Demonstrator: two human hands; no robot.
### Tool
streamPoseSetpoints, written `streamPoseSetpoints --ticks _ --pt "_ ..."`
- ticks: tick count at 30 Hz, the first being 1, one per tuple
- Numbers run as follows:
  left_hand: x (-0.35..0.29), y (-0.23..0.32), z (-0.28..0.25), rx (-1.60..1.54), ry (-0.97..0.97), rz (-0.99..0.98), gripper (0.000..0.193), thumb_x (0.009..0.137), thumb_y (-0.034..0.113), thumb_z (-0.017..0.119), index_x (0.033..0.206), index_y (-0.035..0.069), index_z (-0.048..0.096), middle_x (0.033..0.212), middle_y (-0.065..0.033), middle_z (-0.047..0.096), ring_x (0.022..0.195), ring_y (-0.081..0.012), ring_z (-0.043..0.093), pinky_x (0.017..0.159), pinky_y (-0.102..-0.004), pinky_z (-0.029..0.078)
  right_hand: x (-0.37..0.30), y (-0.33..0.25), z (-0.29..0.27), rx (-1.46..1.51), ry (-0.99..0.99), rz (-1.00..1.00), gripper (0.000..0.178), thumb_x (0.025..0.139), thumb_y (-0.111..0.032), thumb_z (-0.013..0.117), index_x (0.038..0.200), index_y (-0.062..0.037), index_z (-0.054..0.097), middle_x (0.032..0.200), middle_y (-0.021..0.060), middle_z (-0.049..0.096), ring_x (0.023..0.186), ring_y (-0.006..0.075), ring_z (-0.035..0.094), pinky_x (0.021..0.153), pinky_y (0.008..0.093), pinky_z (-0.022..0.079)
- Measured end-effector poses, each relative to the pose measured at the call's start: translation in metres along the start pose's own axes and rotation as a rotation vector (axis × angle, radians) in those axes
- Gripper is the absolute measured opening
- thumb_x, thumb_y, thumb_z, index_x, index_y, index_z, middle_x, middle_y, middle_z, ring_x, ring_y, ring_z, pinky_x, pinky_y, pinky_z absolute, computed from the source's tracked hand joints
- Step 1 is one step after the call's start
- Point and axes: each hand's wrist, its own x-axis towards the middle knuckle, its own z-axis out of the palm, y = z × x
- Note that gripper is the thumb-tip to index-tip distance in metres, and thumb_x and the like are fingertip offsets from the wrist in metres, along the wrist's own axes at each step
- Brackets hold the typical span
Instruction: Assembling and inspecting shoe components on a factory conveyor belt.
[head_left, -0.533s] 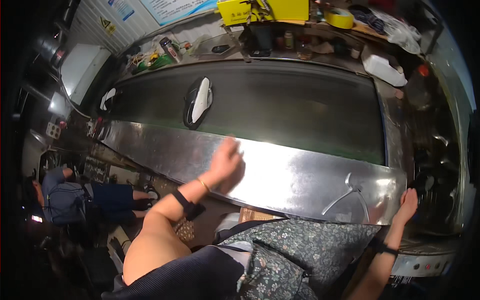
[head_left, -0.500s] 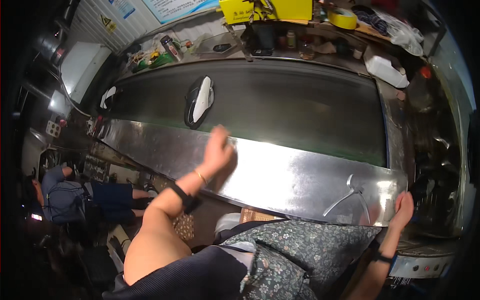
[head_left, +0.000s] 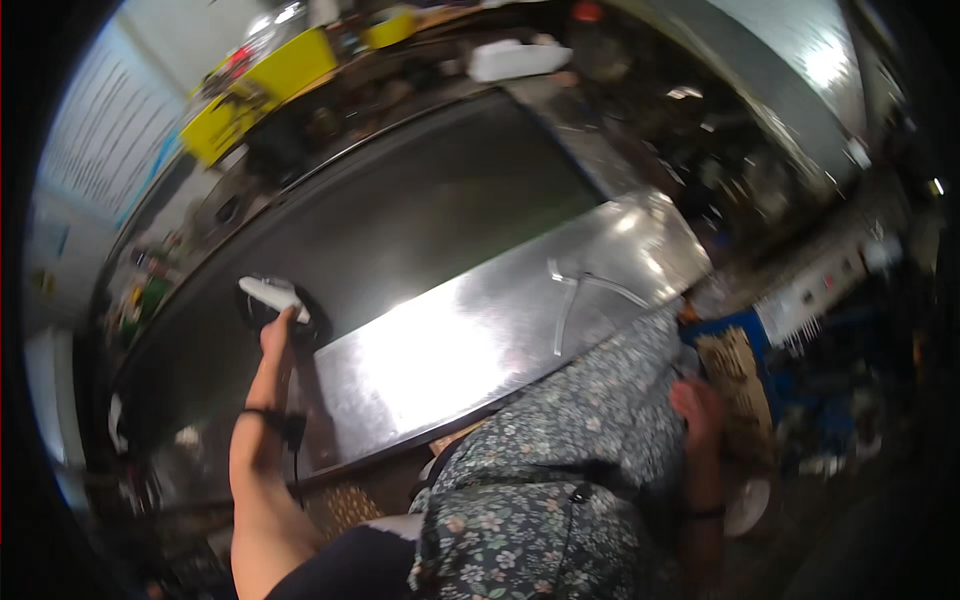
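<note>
My left hand reaches out over the dark belt, its fingers closed on the near end of a black-and-white shoe. The shoe rests on the belt, its white part facing up. On the shiny metal ledge in front of the belt lies a pair of metal pincers, handles spread, touched by neither hand. My right hand is low at the right, beside my floral apron. Motion blur smears its fingers, and I see nothing held in it.
Another whitish shoe-like piece sits at the belt's far left end. Behind the belt stand a yellow box and a white plastic container. At the right are a cardboard piece in a blue crate and a control panel.
My left hand has moved forward from above the ledge and taken hold of the shoe. My right hand has left the ledge's right end. The view has swung to the right.
</note>
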Motion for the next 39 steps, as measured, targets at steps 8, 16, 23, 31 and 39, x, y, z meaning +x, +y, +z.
streamPoseSetpoints --ticks 8,16,23,31,39 --pt "-0.226 0.046 0.1 -0.446 -0.636 0.052 0.052 0.083 0.032 0.066 0.119 -0.005 0.057 0.1 -0.0128 0.066 0.086 -0.0214 0.066 0.078 -0.0312 0.053 0.016 -0.12 0.13 -0.029 -0.638 -0.189 0.05 0.098 -0.023 0.058 0.14 -0.0009 0.041 0.129 0.0176 0.057 0.109 0.0147 0.057 0.089 0.0271 0.047" --pt "-0.382 0.121 0.202 0.75 -1.242 0.898 0.117 0.062 0.039 0.087 0.147 -0.006 0.02 0.127 -0.0297 0.053 0.119 -0.0366 0.055 0.1 -0.0369 0.043 -0.021 -0.138 0.089 -0.203 -0.036 -0.646 0.034 0.094 -0.021 0.063 0.121 -0.0006 0.056 0.097 0.0104 0.07 0.089 0.0139 0.064 0.078 0.0297 0.051" --pt "-0.37 0.091 0.316 0.178 -1.339 0.865 0.095 0.071 0.018 0.084 0.146 -0.003 0.029 0.144 -0.0199 0.039 0.134 -0.0258 0.038 0.111 -0.0352 0.029 -0.026 -0.116 0.06 -0.382 -0.385 -0.632 0.034 0.09 -0.01 0.062 0.121 0.0033 0.057 0.111 0.0222 0.066 0.101 0.0287 0.067 0.085 0.0346 0.051" --pt "-0.374 0.074 0.331 0.162 -1.202 0.869 0.087 0.071 0.016 0.084 0.141 -0.001 0.035 0.147 -0.0229 0.034 0.137 -0.0296 0.035 0.112 -0.0368 0.029 -0.014 -0.093 0.069 -0.344 -0.255 -0.575 0.031 0.092 -0.006 0.057 0.122 0.0008 0.058 0.104 0.0189 0.069 0.101 0.0269 0.067 0.084 0.033 0.052" --pt "-0.369 0.079 0.352 0.213 -1.127 0.871 0.082 0.072 0.017 0.083 0.139 0.001 0.039 0.14 -0.0198 0.042 0.131 -0.027 0.041 0.109 -0.0342 0.032 -0.072 0.014 0.051 -0.009 -0.085 -0.234 0.03 0.096 -0.008 0.053 0.124 0.0034 0.056 0.114 0.0069 0.063 0.105 0.0151 0.057 0.091 0.0285 0.045"
